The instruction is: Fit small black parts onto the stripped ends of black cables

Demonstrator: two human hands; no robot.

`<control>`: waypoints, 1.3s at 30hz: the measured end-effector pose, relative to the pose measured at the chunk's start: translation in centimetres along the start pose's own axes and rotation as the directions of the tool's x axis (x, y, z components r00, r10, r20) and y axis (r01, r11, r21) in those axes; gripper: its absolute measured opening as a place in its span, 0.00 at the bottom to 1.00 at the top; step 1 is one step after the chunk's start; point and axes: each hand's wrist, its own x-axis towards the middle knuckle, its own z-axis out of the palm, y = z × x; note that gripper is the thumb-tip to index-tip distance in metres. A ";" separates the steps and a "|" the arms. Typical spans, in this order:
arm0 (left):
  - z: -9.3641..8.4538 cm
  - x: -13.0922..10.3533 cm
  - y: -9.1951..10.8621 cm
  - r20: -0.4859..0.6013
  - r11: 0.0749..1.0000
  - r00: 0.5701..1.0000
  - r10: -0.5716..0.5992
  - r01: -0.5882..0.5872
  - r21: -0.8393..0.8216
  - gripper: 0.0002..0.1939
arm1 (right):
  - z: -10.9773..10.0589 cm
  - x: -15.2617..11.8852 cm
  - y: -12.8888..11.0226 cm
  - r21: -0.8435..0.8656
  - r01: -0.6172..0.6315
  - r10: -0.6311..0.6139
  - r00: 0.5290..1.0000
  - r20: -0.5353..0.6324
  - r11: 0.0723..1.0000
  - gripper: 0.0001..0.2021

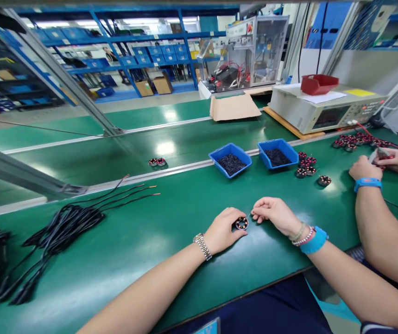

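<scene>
The green tabletop (pixel 150 241) carries a bundle of black cables (pixel 60 227) at left and two blue bins (pixel 231 160) ahead. A co-worker's hand (pixel 363 168) works at far right. Left hand (pixel 223 230) curls closed around a small wound stator (pixel 242 223), resting on the tabletop; right hand (pixel 275 214), fingers loosely bent and empty, touches its edge, seemingly mid-inspection.

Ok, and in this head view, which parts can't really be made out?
- Small round wound part: the left hand covers its left side; its underside is hidden.
- Right hand: fingers curl down, so anything pinched is hidden.
- Blue bins: dark contents too small to identify.
- Co-worker's hands: held tool partly covered, partly cut by the right edge.
- Black cable bundle: runs off the left edge.
</scene>
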 end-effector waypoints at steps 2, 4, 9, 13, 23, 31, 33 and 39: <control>0.0 -0.1 0.0 0.000 1.000 1.000 0.003 -0.003 -0.002 0.17 | 0.5 -0.1 0.2 0.073 -0.018 0.017 1.000 0.012 0.997 0.09; 0.1 0.0 0.0 0.003 1.000 1.000 0.010 -0.010 -0.003 0.17 | 0.6 0.1 0.2 0.117 -0.026 0.024 1.000 0.018 0.993 0.09; 0.0 0.1 0.0 0.001 1.000 1.000 0.025 -0.025 -0.002 0.16 | 0.8 0.2 -0.1 0.124 -0.039 0.034 0.999 0.043 0.992 0.08; 0.0 0.1 0.0 -0.003 0.999 0.999 0.034 -0.034 0.001 0.16 | 1.1 0.0 -0.1 0.071 -0.029 0.025 0.998 0.061 0.997 0.08; 0.0 -0.1 -0.4 -0.012 0.997 0.997 -0.072 0.072 -0.029 0.20 | -0.1 -0.2 -0.9 -0.545 0.247 -0.124 0.960 0.251 0.801 0.07; -0.2 0.1 -0.2 -0.002 0.995 0.995 -0.095 0.095 -0.032 0.18 | 1.0 -0.1 -0.1 -0.710 0.488 -0.408 0.862 0.301 0.508 0.07; -0.2 0.1 -0.1 0.000 0.995 0.995 -0.097 0.097 -0.032 0.17 | 1.4 -0.7 0.4 -0.697 0.488 -0.434 0.858 0.273 0.526 0.07; -0.1 -0.1 0.1 0.008 0.993 0.993 -0.117 0.117 -0.019 0.15 | 2.0 -2.4 0.3 -0.646 0.530 -0.434 0.842 0.321 0.550 0.11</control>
